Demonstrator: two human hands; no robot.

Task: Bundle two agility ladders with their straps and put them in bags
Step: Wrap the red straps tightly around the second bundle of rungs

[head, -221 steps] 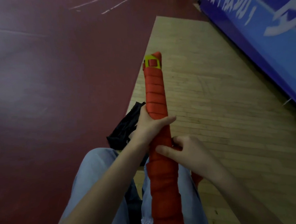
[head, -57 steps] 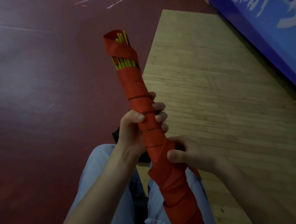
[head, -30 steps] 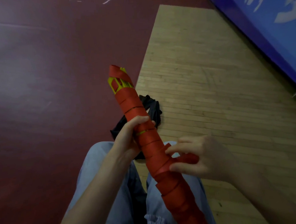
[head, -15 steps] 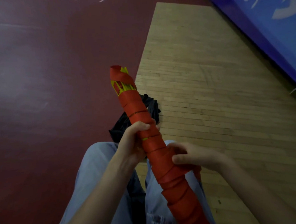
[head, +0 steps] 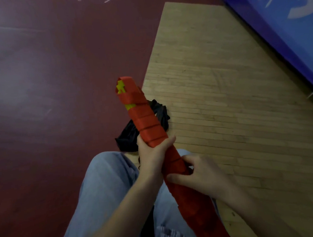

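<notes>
The left hand (head: 150, 155) clamps round the middle of the red ladder bundle (head: 146, 122) — the right hand (head: 197, 172) sits just below, fingers curled onto the strap (head: 175, 164). The bundle slants up over the lap, yellow rungs (head: 120, 86) peeking at its tip — the black bag (head: 127, 138) lies crumpled on the floor (head: 224, 96) behind.

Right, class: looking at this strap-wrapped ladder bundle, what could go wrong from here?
1. The red strap sits loose at the far end, yellow rungs showing; that turn may slip off.
2. The right hand holds the strap lower down; if its grip eases, the wraps on the ladder bundle could unwind.
</notes>
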